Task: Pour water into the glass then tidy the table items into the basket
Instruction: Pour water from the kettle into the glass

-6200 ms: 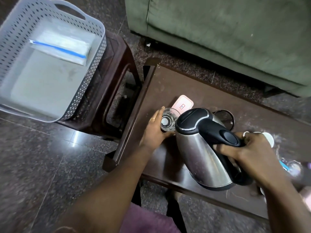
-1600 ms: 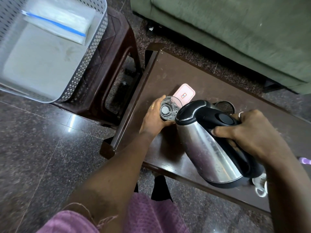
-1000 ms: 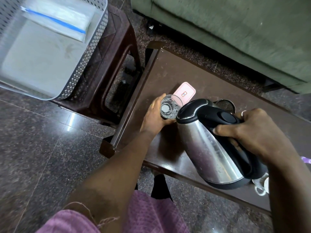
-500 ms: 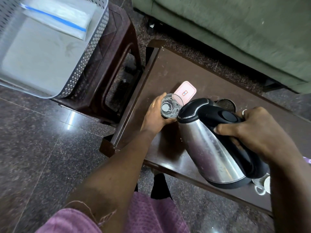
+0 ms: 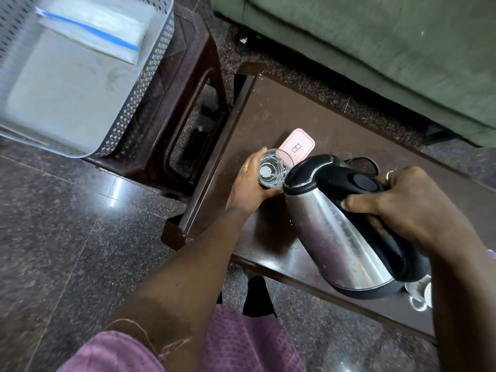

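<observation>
While tipping the stainless-steel electric kettle (image 5: 341, 237), gripped at its black handle by the right hand (image 5: 397, 208), toward the clear glass tumbler (image 5: 271, 171) clasped by the left hand (image 5: 248, 183) near the dark wooden tabletop's (image 5: 308, 108) left edge: may overshoot the narrow rim if tipped fast, wetting the pink lidded box (image 5: 298, 145) at the tumbler's 1 o'clock. Red-bordered label on box lid, characters illegible. Grey perforated plastic basket (image 5: 150, 76) at 10 o'clock, well apart.

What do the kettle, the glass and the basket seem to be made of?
The kettle: brushed steel, by its dull grey reflections; its black handle looks like matte plastic. The glass: probably clear glass, since its base shows through from above, though clear plastic is possible. The basket: pale grey plastic, likely moulded, by its wall of regular small holes.
</observation>
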Motion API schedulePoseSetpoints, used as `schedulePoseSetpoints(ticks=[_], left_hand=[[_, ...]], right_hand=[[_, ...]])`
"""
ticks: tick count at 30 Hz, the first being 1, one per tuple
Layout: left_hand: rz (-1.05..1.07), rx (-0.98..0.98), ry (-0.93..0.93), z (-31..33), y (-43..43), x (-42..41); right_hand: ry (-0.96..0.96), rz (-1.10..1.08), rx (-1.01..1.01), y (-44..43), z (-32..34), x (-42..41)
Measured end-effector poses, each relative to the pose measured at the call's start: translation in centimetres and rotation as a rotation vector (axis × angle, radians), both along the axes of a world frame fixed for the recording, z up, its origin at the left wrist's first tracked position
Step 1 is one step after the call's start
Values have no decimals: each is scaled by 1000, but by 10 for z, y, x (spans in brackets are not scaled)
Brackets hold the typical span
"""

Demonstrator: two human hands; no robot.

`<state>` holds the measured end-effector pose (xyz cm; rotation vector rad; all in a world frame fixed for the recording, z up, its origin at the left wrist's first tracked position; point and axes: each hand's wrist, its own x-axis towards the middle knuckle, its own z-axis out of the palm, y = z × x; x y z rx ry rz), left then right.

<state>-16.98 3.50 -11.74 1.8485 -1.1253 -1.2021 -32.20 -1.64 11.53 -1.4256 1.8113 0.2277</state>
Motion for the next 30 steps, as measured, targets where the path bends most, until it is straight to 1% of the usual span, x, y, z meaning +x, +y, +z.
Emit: schedulePoseSetpoints(ticks=[15, 30], left_hand=[[7, -31, 11, -5, 1, 0], [4, -22, 13, -3, 1, 1]], right_hand=[[18, 14, 21, -1, 0, 4], [19, 0, 46, -4, -1, 9]])
